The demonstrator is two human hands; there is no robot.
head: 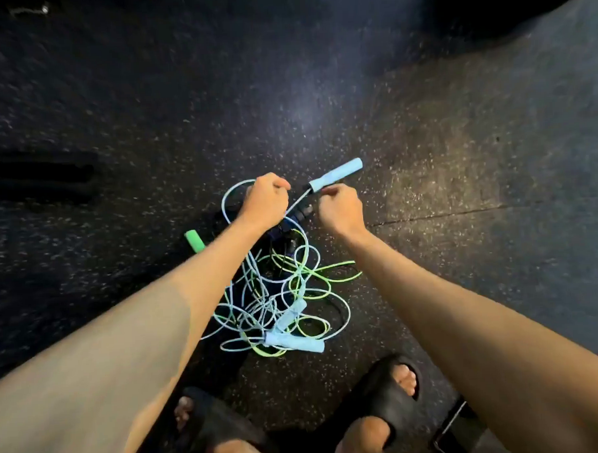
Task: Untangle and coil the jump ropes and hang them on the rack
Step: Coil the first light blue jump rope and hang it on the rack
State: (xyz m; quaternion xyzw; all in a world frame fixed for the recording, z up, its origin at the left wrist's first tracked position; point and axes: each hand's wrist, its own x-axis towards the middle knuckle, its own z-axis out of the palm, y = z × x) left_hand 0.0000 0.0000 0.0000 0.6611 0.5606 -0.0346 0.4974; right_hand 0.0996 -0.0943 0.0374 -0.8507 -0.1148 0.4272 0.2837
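Bare forearms (203, 275) reach down: left hand (265, 202) pinches pale-blue cord (225, 195), seemingly to draw it from the tangle (276, 295); right hand (341, 209) is curled, its hold unclear.

The jump ropes (260, 310) are lying in one loose tangle on the floor, with thin pale blue and green cords looping through one another. One blue handle (336, 174) is pointing up and to the right above the heap. Its pale blue cord (298, 200) is running down to the left hand (265, 202), which is gripping it. Two more blue handles (294, 341) are lying together at the tangle's near edge. A green handle (194, 241) is poking out on the left, and a black handle (302, 210) is lying near the top.
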